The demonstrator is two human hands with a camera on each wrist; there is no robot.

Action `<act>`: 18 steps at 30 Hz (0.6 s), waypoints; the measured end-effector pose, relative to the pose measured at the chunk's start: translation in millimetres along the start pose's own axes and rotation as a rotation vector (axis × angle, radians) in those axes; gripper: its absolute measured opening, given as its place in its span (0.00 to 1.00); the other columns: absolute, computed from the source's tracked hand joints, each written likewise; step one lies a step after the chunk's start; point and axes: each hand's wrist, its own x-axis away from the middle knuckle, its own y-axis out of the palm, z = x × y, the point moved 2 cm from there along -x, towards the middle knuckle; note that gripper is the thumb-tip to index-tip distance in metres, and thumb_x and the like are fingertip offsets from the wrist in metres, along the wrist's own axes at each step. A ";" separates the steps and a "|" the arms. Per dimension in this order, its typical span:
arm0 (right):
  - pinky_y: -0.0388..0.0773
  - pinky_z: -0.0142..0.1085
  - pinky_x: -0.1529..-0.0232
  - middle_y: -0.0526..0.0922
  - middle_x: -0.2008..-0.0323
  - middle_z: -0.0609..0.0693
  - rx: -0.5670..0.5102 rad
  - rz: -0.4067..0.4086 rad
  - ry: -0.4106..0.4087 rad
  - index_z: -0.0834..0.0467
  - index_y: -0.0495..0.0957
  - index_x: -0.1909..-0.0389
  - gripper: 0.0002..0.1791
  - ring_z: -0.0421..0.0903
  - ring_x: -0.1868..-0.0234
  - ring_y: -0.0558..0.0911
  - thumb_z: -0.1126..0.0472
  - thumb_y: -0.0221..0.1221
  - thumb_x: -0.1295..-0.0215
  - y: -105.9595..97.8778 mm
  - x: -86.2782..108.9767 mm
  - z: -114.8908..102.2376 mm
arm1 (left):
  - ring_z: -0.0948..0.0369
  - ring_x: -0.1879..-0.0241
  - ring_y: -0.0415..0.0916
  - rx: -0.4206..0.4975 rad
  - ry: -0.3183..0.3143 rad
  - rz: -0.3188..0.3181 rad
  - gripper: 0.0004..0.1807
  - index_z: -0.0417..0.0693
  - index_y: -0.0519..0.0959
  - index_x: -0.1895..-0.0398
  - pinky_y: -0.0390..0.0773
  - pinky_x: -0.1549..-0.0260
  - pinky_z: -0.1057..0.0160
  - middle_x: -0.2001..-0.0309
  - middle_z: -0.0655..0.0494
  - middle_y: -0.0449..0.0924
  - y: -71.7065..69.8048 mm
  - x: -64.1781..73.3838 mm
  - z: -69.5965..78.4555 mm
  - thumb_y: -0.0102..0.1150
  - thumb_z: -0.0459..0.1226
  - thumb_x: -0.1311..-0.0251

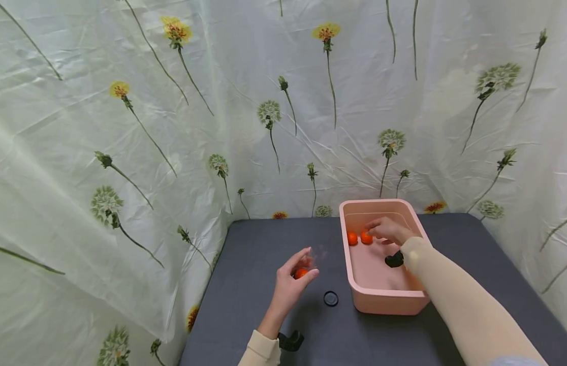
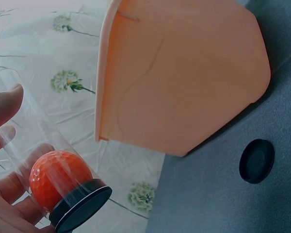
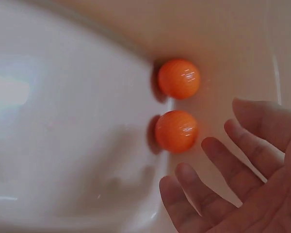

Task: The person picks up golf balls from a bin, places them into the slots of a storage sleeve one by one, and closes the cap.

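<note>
My left hand (image 1: 288,284) grips a clear plastic tube (image 2: 26,114), fingers and thumb around its wall. Inside lies one orange golf ball (image 2: 60,174), resting by the black cap (image 2: 82,206) that closes the lower end. Reaching into the pink bin (image 1: 388,292), my right hand (image 1: 389,231) has its fingers spread and holds nothing. Just off its fingertips, two orange golf balls (image 3: 178,79) sit side by side against the bin's wall. In the head view the nearer ball (image 1: 367,237) is partly covered by that hand's fingers.
A loose black cap (image 1: 331,298) lies on the dark grey table (image 1: 265,239), between my left hand and the bin. Behind the table hangs a white curtain (image 1: 247,137) printed with dandelions. Black wrist straps (image 1: 291,341) show on both wrists.
</note>
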 end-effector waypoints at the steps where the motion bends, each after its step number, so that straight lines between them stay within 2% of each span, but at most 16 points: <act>1: 0.71 0.61 0.42 0.73 0.36 0.65 0.011 -0.007 0.009 0.69 0.68 0.31 0.26 0.68 0.40 0.69 0.64 0.52 0.28 1.2 -1.1 1.2 | 0.51 0.52 0.80 0.000 -0.001 0.000 0.28 0.53 0.77 0.35 0.79 0.53 0.40 0.51 0.52 0.84 0.0 0.0 0.1 0.70 0.34 0.40; 4: 0.72 0.62 0.44 0.72 0.35 0.68 0.063 -0.018 0.010 0.69 0.68 0.32 0.26 0.68 0.39 0.68 0.66 0.52 0.29 3.9 -4.0 3.7 | 0.50 0.52 0.80 0.006 -0.006 -0.001 0.28 0.54 0.77 0.35 0.78 0.53 0.39 0.51 0.53 0.84 -0.2 -0.2 -0.4 0.70 0.34 0.40; 9: 0.77 0.57 0.52 0.73 0.38 0.70 0.138 0.051 -0.028 0.71 0.71 0.35 0.25 0.62 0.45 0.72 0.69 0.53 0.32 4.2 -7.0 4.2 | 0.51 0.53 0.80 0.011 -0.012 -0.006 0.28 0.56 0.77 0.35 0.78 0.53 0.38 0.52 0.53 0.84 -0.1 -0.8 -1.5 0.71 0.34 0.40; 11: 0.78 0.53 0.56 0.77 0.44 0.69 0.156 0.059 -0.031 0.71 0.71 0.36 0.25 0.59 0.53 0.75 0.69 0.54 0.34 4.8 -7.5 4.4 | 0.50 0.53 0.80 0.002 -0.005 -0.009 0.28 0.55 0.77 0.35 0.78 0.53 0.40 0.51 0.50 0.84 -0.1 -0.7 -1.6 0.71 0.35 0.40; 15: 0.77 0.48 0.63 0.78 0.62 0.63 0.182 -0.006 0.011 0.70 0.73 0.38 0.24 0.54 0.69 0.72 0.67 0.57 0.34 11.5 -5.2 6.7 | 0.50 0.53 0.80 -0.018 0.001 -0.013 0.28 0.54 0.78 0.35 0.80 0.54 0.50 0.52 0.47 0.84 0.5 0.0 -2.2 0.71 0.35 0.40; 18: 0.78 0.47 0.63 0.78 0.69 0.60 0.187 -0.039 0.073 0.68 0.75 0.43 0.20 0.54 0.72 0.73 0.67 0.61 0.36 18.0 -2.0 10.3 | 0.51 0.53 0.81 -0.014 -0.009 -0.013 0.28 0.55 0.78 0.36 0.80 0.54 0.54 0.52 0.52 0.84 1.4 0.2 -3.1 0.71 0.35 0.40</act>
